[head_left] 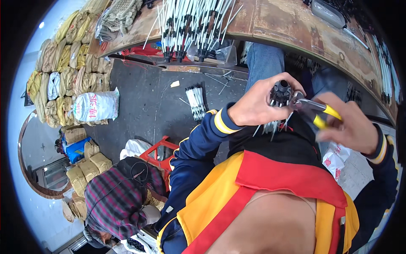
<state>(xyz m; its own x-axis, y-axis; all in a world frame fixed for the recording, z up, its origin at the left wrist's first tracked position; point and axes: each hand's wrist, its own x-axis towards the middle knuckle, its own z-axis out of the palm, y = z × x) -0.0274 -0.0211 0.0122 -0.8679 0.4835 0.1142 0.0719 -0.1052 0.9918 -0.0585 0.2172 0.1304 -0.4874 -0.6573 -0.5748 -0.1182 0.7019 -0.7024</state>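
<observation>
My left hand [258, 101] is wrapped round what looks like a folded umbrella frame. The frame's black hub [281, 91] has a hollow round end facing up, and thin white rods hang below my fingers. In my right hand [344, 122] is a pair of pliers [311, 104] with metal jaws and yellow grips. Its jaws meet the side of the hub beside my left fingertips; whether they are clamped on a part cannot be made out. Motion blurs the right fingers a little. Both hands are in front of my lap, near the bench.
Ahead is a worn wooden bench [279, 21], with bundled black-and-white frames [186, 29] at its edge. Another bundle [196, 103] lies on the dark floor. Wrapped packages [69, 63] are stacked at the left. A person in a checked top [122, 199] sits beside a red stool [158, 152].
</observation>
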